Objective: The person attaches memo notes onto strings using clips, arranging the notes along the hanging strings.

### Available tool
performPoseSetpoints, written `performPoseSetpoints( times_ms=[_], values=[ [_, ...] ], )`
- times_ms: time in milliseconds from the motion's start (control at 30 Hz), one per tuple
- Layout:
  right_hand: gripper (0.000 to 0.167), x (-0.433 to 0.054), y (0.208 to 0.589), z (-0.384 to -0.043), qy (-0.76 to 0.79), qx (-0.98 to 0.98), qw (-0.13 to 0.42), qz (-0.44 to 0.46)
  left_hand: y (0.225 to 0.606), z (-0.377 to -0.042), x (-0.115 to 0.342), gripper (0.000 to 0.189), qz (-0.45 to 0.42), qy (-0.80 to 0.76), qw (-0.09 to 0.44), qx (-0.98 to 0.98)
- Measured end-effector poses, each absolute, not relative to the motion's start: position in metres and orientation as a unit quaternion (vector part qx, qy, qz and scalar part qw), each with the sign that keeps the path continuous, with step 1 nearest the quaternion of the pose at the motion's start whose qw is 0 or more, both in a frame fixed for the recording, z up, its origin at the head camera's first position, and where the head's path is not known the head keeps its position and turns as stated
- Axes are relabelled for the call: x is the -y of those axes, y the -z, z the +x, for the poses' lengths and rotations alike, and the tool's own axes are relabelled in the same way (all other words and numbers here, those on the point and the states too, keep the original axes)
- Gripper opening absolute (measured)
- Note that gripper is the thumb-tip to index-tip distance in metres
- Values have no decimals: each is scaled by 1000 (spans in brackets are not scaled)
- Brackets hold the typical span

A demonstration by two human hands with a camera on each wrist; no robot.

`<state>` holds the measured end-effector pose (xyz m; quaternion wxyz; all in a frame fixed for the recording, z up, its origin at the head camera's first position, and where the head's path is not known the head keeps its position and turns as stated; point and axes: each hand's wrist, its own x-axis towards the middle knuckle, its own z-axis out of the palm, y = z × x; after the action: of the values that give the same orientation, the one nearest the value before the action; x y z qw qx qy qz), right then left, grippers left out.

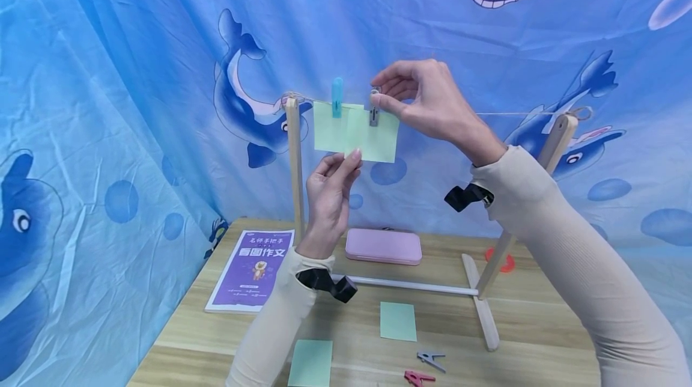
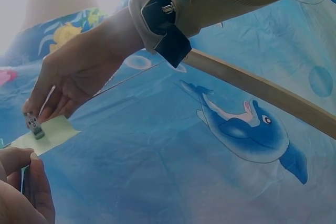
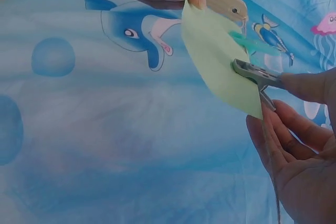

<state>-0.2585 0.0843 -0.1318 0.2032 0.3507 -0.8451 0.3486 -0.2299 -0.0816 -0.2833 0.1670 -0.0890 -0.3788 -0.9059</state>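
My left hand (image 1: 332,198) pinches the lower left corner of a pale green paper (image 1: 378,142) between thumb and fingers. Up at that paper's top edge, my right hand (image 1: 429,98) holds a grey clothespin (image 1: 373,115) by its handles. In the right wrist view the grey clothespin (image 3: 249,70) lies over the paper's edge, right at the string (image 3: 273,177). A second green paper (image 1: 328,131) hangs from the string just to the left, under a blue clothespin (image 1: 337,98). The held paper overlaps its right part.
Wooden posts (image 1: 295,164) carry the string at either end, joined by a white rod (image 1: 400,282). On the table (image 1: 189,345) are a purple book (image 1: 251,270), a pink case (image 1: 384,246), two green papers (image 1: 398,321), a grey clothespin (image 1: 431,360), a red one (image 1: 418,378) and a red ring (image 1: 508,264).
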Motion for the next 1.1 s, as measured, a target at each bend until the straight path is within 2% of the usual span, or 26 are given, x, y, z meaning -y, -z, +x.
performPoseSetpoints(
  times_ms=[667, 867, 1100],
  values=[
    [38, -96, 136, -260, -331, 847, 210, 358, 291, -227, 80, 24, -89, 907, 156, 382],
    [37, -103, 138, -251, -330, 839, 221, 373, 296, -222, 85, 21, -95, 899, 160, 395],
    [33, -118, 142, -229, -334, 828, 259, 369, 306, -214, 97, 20, -102, 862, 164, 468]
  ],
)
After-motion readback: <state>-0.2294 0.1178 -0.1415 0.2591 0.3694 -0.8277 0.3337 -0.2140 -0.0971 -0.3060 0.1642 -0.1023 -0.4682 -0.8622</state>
